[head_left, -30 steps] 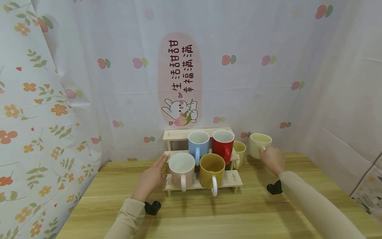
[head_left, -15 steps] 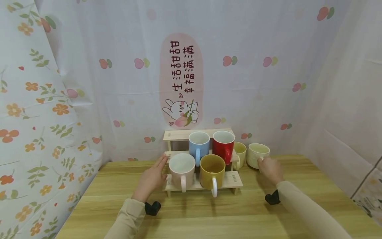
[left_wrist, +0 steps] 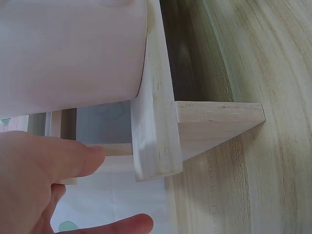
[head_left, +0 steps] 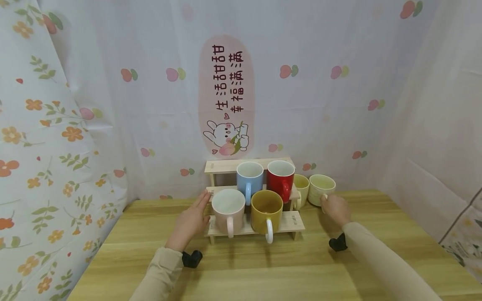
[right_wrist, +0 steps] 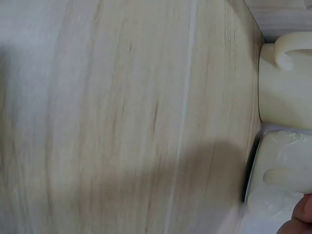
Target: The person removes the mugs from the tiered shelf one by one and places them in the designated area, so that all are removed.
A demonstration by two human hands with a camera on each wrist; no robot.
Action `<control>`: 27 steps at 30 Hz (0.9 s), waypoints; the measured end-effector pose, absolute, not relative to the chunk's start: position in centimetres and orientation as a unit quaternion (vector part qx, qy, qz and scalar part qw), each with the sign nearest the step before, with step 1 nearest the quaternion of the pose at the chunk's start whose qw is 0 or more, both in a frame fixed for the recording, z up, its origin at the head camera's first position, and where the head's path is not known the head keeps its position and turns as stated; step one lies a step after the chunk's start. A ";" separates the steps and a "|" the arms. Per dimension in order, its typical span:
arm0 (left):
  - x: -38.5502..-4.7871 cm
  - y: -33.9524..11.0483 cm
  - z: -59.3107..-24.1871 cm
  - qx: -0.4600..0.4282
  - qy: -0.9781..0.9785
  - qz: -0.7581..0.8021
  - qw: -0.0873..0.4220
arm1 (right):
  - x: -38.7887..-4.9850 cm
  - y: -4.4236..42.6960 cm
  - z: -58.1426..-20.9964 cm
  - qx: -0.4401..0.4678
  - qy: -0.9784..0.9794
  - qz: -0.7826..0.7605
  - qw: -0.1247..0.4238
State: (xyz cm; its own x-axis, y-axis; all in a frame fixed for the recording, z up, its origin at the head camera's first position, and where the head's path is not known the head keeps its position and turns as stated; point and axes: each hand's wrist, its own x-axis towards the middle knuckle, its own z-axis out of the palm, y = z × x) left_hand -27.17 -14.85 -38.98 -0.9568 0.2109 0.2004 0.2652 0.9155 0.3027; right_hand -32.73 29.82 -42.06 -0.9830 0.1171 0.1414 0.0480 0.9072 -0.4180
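My right hand (head_left: pixel 336 210) pinches the handle of a cream mug (head_left: pixel 320 191) with a raised pattern. This mug is upright, low at the back right of the table, beside a pale yellow mug (head_left: pixel 301 193). A dark strip shows under its base in the right wrist view, where the fingertips (right_wrist: pixel 304 209) are at the handle. My left hand (head_left: pixel 190 221) rests on the left end of the wooden tiered rack (head_left: pixel 293 220), its fingers straight. On the rack stand a light blue mug (head_left: pixel 249 175), a red mug (head_left: pixel 276 186), a pale pink mug (head_left: pixel 227 213) and a mustard mug (head_left: pixel 263 213).
The wood-grain table (head_left: pixel 241 271) spreads out in front of the rack. A printed cloth (head_left: pixel 169 138) hangs right behind the rack and mugs. Another flowered cloth (head_left: pixel 56 167) hangs along the left side. The rack's top tier (head_left: pixel 222 167) carries no mug.
My right hand has lowered the cream mug and brought it left, close to the pale yellow mug. The left hand has stayed at the rack.
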 end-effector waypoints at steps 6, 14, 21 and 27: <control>-27.2 -14.8 -38.9 -0.127 -0.974 -0.168 0.079 | -33.3 29.7 -42.8 -0.038 -0.973 0.213 0.077; -27.1 -14.8 -38.7 -0.126 -0.974 -0.169 0.080 | -33.3 29.6 -41.9 -0.020 -0.973 0.222 0.050; -27.1 -14.8 -38.6 -0.126 -0.974 -0.168 0.080 | -32.7 30.0 -40.2 0.030 -0.974 0.222 0.019; -27.0 -14.8 -38.7 -0.126 -0.974 -0.171 0.077 | -32.1 30.3 -39.2 0.025 -0.978 0.207 0.012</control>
State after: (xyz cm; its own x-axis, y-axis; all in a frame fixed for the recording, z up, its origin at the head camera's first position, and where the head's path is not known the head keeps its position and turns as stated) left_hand -26.97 -14.75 -38.66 -0.9562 0.2202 0.1926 0.2726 0.9096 0.3136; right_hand -32.07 30.32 -39.16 -0.9984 -0.0448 0.0341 -0.0547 0.9133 -0.4036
